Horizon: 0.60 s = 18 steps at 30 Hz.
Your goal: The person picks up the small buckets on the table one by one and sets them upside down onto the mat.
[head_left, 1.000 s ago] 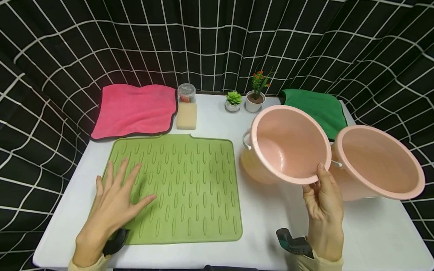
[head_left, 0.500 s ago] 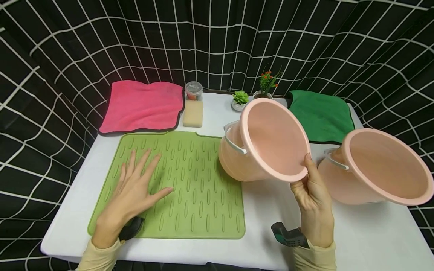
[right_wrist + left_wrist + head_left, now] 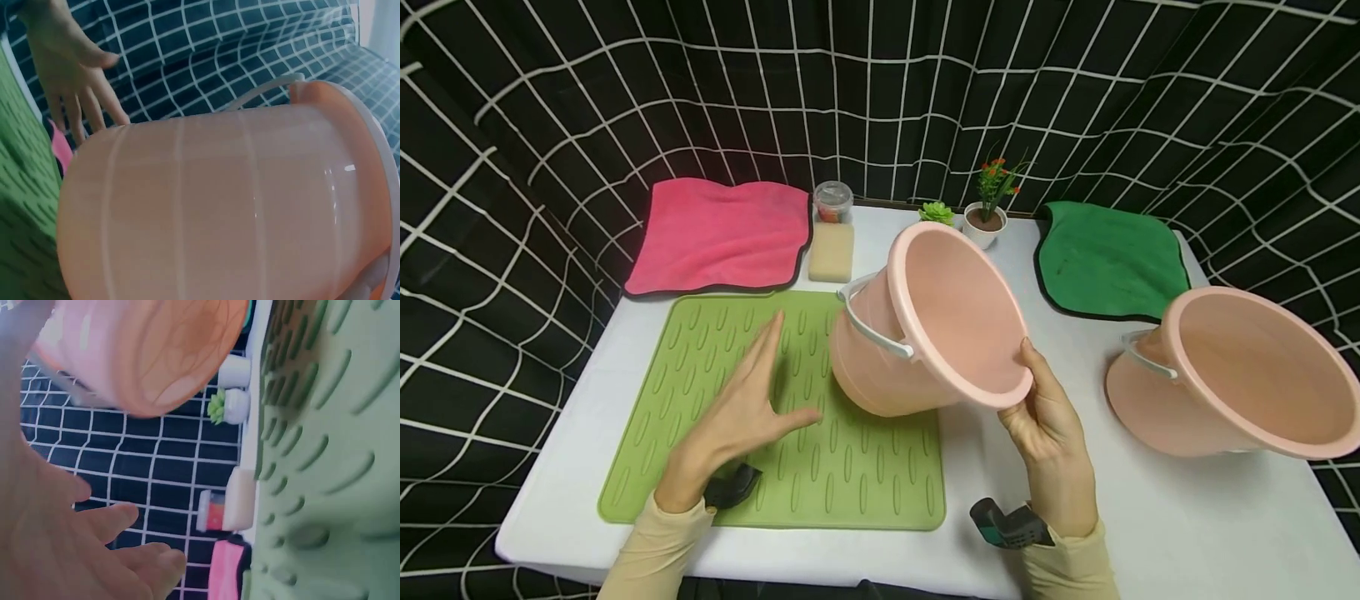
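Tilted pink plastic bucket [image 3: 936, 325] held above the right edge of the green ribbed silicone mat [image 3: 730, 433].
The rim is pinched by the right hand [image 3: 1048, 433], mouth turned toward the surface's near edge; the left hand [image 3: 741, 412], fingers [image 3: 767, 346] spread wide, is raised just beside its base.

Even, bright light falling from above in head view; soft shadows lying under pink bucket [image 3: 925, 333]. Grid backdrop [image 3: 880, 92] bending at edges, wide-lens distortion. Wrist views looking bluish, dimmer; left hand [image 3: 69, 544] blurring, probably too close.
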Motion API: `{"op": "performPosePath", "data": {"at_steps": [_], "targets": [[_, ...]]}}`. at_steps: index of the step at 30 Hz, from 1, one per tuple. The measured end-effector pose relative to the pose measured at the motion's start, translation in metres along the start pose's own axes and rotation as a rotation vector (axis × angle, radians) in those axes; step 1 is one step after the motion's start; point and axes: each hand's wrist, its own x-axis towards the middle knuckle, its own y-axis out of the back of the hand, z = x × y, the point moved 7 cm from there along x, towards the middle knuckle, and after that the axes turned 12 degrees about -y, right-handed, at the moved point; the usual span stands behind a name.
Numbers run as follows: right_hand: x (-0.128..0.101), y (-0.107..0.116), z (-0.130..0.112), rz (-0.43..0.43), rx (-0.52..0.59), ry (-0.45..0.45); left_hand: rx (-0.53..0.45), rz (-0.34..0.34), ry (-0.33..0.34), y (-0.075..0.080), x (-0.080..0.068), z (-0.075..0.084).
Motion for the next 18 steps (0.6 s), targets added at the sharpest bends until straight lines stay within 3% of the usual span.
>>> {"op": "performPosePath", "data": {"at_steps": [5,12,18], "targets": [[0.007,0.001,0.014,0.015,-0.061,-0.047,-0.188,0.066,-0.033,-0.003,0.006,-0.001],[0.016,-0.002,0.035,-0.044,-0.092,-0.15,-0.484,0.193,-0.223,-0.007,0.007,0.001],[0.02,-0.002,0.05,-0.063,-0.048,-0.228,-0.563,0.279,-0.409,-0.011,0.002,0.009]]}}
